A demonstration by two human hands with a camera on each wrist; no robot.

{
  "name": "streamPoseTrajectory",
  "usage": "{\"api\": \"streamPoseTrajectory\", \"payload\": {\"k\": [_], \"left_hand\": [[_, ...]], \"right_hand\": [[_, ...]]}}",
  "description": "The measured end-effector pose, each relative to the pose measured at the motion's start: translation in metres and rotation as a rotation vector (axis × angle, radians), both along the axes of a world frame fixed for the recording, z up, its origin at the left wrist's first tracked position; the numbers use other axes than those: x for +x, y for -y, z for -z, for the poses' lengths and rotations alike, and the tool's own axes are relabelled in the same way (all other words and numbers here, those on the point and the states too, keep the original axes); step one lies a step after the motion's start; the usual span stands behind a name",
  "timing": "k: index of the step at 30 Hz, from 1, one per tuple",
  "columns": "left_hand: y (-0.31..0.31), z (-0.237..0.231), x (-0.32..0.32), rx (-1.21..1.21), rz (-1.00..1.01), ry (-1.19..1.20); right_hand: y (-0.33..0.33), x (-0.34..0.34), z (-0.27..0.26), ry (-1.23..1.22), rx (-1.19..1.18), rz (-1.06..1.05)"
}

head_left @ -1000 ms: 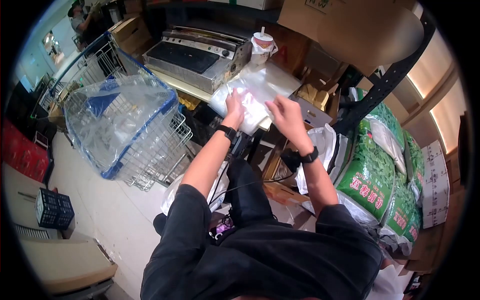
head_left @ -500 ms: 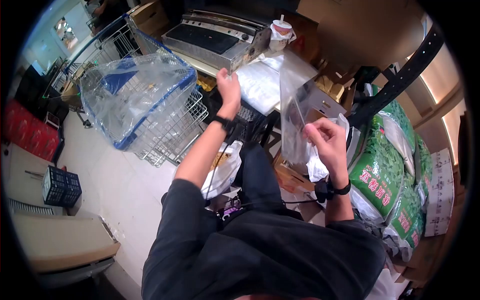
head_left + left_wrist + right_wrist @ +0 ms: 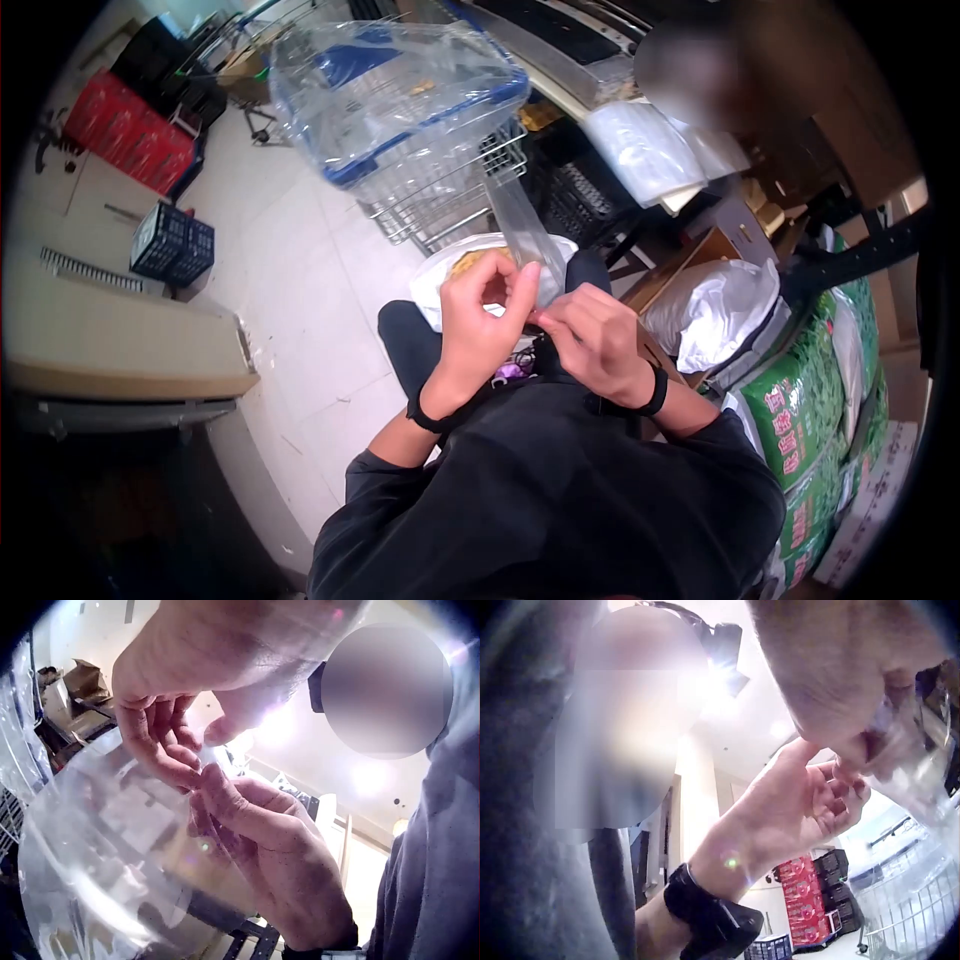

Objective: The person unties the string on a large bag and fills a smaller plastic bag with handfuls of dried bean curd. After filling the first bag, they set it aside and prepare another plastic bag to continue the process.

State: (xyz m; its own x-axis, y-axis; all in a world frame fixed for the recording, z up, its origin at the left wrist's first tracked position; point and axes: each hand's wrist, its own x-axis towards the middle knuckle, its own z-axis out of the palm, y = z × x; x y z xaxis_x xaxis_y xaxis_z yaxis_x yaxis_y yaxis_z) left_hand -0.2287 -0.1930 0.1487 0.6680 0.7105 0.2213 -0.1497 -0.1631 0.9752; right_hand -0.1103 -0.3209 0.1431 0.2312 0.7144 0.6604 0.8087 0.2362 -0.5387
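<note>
White ceiling-light glare (image 3: 371, 776) in both wrist views — head-view corners black.

At the left hand (image 3: 480, 318) and right hand (image 3: 598, 340), the clear, narrow plastic bag (image 3: 520, 228) looks smooth and glossy; beyond them the blue-rimmed silver wire cart (image 3: 436, 133) is shiny metal; below them the black short-sleeved shirt (image 3: 550, 490) is matt cloth

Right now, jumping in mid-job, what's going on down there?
A person has both hands up at a clear plastic bag. The right hand pinches its edge between thumb and fingers; the left hand has its fingertips at the same spot, though whether it grips too is unclear. Just beyond the hands sits a white plastic bag with something yellowish in it, and past that stands a plastic-lined shopping cart.
</note>
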Motion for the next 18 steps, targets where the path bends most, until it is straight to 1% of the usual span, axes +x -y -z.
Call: {"api": "streamPoseTrajectory", "payload": {"k": [2,4,5,6,7,8,9,10,12,14,16,18], "left_hand": [[-0.001,0.003,-0.016,-0.042,-0.045,-0.008],[0.001,0.005,-0.030,0.008,-0.077,-0.016],[0.001,0.009,-0.034,0.027,-0.134,-0.022],[0.000,0.015,-0.040,0.023,-0.142,-0.027],[-0.004,0.018,-0.046,0.082,-0.160,-0.070],[-0.007,0.019,-0.050,0.142,-0.175,-0.114],[-0.007,0.019,-0.054,0.086,-0.165,-0.094],[-0.008,0.020,-0.059,0.083,-0.163,-0.098],[-0.007,0.022,-0.066,-0.027,-0.086,-0.050],[-0.004,0.024,-0.066,-0.055,-0.062,-0.012],[-0.002,0.023,-0.065,-0.133,0.042,0.050],[-0.007,0.029,-0.067,-0.158,0.073,0.039]], "right_hand": [[-0.008,-0.008,0.007,0.039,-0.004,-0.051],[-0.015,-0.012,0.012,0.053,-0.011,-0.088],[-0.017,-0.014,0.014,0.052,-0.027,-0.131],[-0.019,-0.015,0.015,0.050,-0.044,-0.172],[-0.022,-0.015,0.011,0.048,-0.046,-0.179],[-0.025,-0.013,0.003,-0.041,-0.154,-0.282],[-0.028,-0.011,-0.005,-0.133,-0.263,-0.382],[-0.030,-0.009,-0.012,-0.137,-0.265,-0.380],[-0.035,-0.007,-0.022,-0.513,-0.571,-0.471],[-0.044,-0.010,-0.018,-0.502,-0.555,-0.488],[-0.048,-0.015,-0.011,-0.467,-0.520,-0.547],[-0.050,-0.014,-0.009,-0.423,-0.543,-0.529]]}}
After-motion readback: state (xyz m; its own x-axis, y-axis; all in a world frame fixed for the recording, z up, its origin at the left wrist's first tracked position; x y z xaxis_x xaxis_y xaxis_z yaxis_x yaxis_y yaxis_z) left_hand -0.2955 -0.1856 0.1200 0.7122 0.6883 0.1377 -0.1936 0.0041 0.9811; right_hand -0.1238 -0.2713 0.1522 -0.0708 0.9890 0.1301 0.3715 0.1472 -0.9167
